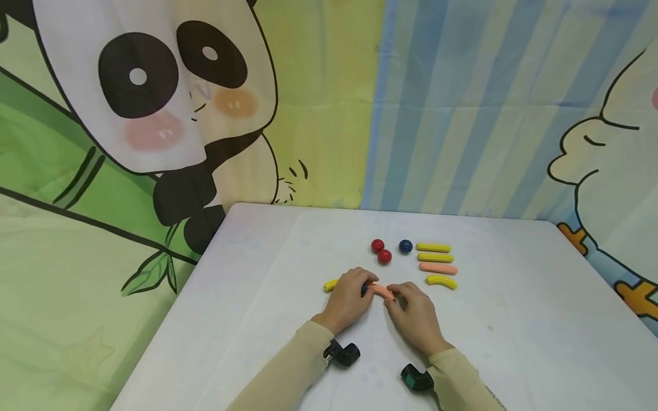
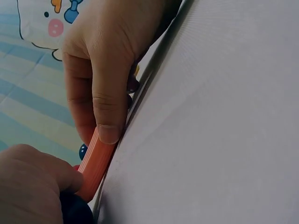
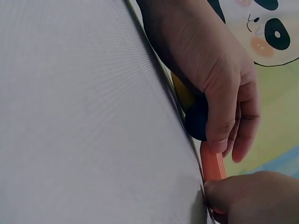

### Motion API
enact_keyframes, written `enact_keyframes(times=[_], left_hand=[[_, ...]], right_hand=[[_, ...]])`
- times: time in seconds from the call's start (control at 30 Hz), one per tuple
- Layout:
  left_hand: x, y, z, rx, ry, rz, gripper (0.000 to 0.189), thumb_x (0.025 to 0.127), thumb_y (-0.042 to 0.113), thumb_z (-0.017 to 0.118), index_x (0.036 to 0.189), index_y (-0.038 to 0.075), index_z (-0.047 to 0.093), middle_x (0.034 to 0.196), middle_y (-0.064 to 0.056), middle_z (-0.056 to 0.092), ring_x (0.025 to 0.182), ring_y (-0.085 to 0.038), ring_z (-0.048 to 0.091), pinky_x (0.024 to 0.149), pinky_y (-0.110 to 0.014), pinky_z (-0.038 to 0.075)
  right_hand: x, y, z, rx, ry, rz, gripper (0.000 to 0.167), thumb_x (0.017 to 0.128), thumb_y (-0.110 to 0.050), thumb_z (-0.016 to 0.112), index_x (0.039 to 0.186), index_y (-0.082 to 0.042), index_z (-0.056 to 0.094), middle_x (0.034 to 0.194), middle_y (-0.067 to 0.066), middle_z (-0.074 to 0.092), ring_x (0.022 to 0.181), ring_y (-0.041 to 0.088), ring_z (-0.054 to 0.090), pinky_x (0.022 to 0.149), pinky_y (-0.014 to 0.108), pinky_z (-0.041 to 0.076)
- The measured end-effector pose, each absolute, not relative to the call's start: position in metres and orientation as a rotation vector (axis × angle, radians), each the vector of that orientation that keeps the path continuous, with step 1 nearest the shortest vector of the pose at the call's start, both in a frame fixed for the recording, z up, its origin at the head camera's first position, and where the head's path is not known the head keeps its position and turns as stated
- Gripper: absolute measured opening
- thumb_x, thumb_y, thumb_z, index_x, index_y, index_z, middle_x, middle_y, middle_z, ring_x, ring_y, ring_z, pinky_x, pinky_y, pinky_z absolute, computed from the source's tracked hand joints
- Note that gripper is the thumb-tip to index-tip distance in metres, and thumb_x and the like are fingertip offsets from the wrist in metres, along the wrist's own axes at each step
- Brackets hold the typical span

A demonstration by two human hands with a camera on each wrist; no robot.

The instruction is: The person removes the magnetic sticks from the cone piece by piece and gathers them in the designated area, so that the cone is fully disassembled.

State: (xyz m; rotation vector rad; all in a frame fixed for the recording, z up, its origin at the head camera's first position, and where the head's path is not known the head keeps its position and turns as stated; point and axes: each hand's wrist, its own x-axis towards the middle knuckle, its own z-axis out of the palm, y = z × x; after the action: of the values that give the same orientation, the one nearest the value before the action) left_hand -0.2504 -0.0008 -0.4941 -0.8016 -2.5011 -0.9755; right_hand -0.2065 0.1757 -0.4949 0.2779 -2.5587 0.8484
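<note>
Between both hands on the white table lies a ridged orange modelling clay stick (image 1: pixel 381 290), slightly curved. My left hand (image 1: pixel 349 297) pinches its left end between thumb and fingers, as the right wrist view shows. A dark blue ball (image 3: pixel 197 122) sits by the left thumb, close against that end of the stick. My right hand (image 1: pixel 415 317) pinches the other end, thumb on the near side, fingers behind. A yellow stick (image 1: pixel 330 285) pokes out to the left of the left hand, partly hidden by it.
Beyond the hands sit two red balls (image 1: pixel 384 257) and a blue ball (image 1: pixel 405 246). To their right lie two straight yellow sticks (image 1: pixel 435 258), another orange stick (image 1: pixel 438 268) and a curved yellow stick (image 1: pixel 441 281). A printed curtain (image 1: pixel 329 103) hangs behind the table (image 1: pixel 514 342).
</note>
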Motion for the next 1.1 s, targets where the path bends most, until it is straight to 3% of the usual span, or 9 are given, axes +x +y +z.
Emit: enact_keyframes(times=[0.13,0.33,0.53,0.73,0.97,1.1], left_hand=[[-0.25,0.0,-0.494,-0.805,-2.506,-0.939,0.016,0.091,0.019,0.068,0.107,0.016,0.067,0.102,0.006,0.065,0.095,-0.011,0.06,0.085,-0.026,0.048],[-0.25,-0.001,-0.494,-0.733,-2.521,-0.786,0.025,0.087,0.034,0.073,0.105,0.018,0.068,0.1,0.005,0.065,0.092,-0.013,0.059,0.081,-0.03,0.047],[-0.249,0.0,-0.492,-0.672,-2.608,-0.758,0.033,0.086,0.046,0.071,0.104,0.019,0.068,0.098,0.006,0.063,0.089,-0.012,0.056,0.079,-0.029,0.046],[-0.249,0.0,-0.493,-0.606,-2.622,-0.748,0.032,0.088,0.043,0.07,0.107,0.017,0.067,0.099,0.004,0.065,0.09,-0.015,0.057,0.08,-0.031,0.046],[-0.249,0.0,-0.493,-0.562,-2.647,-0.764,0.031,0.088,0.042,0.07,0.107,0.018,0.067,0.1,0.004,0.066,0.091,-0.015,0.057,0.082,-0.031,0.046],[-0.25,-0.001,-0.491,-0.56,-2.628,-0.781,0.03,0.087,0.041,0.071,0.106,0.017,0.067,0.098,0.005,0.066,0.091,-0.015,0.057,0.082,-0.031,0.046]], right_hand=[[-0.206,0.176,-0.492,0.214,-2.563,0.785,0.021,0.083,-0.012,0.076,0.103,-0.008,0.074,0.09,0.001,0.065,0.066,0.012,0.048,0.061,0.029,0.04],[-0.206,0.176,-0.488,0.099,-2.568,0.769,0.021,0.081,-0.009,0.074,0.102,-0.006,0.075,0.089,0.004,0.065,0.073,0.018,0.057,0.066,0.037,0.045],[-0.207,0.181,-0.488,0.036,-2.596,0.77,0.021,0.084,-0.011,0.072,0.105,-0.005,0.073,0.091,0.007,0.065,0.072,0.02,0.055,0.064,0.036,0.043],[-0.208,0.195,-0.488,0.041,-2.612,0.808,0.022,0.087,-0.008,0.07,0.108,-0.002,0.072,0.099,0.012,0.069,0.081,0.025,0.062,0.07,0.041,0.049],[-0.21,0.216,-0.486,0.057,-2.528,0.819,0.018,0.086,-0.009,0.073,0.103,-0.005,0.073,0.088,0.007,0.065,0.068,0.019,0.049,0.062,0.032,0.039],[-0.212,0.227,-0.482,0.074,-2.505,0.795,0.02,0.087,-0.01,0.073,0.105,-0.003,0.072,0.094,0.01,0.066,0.07,0.02,0.051,0.062,0.033,0.042]])
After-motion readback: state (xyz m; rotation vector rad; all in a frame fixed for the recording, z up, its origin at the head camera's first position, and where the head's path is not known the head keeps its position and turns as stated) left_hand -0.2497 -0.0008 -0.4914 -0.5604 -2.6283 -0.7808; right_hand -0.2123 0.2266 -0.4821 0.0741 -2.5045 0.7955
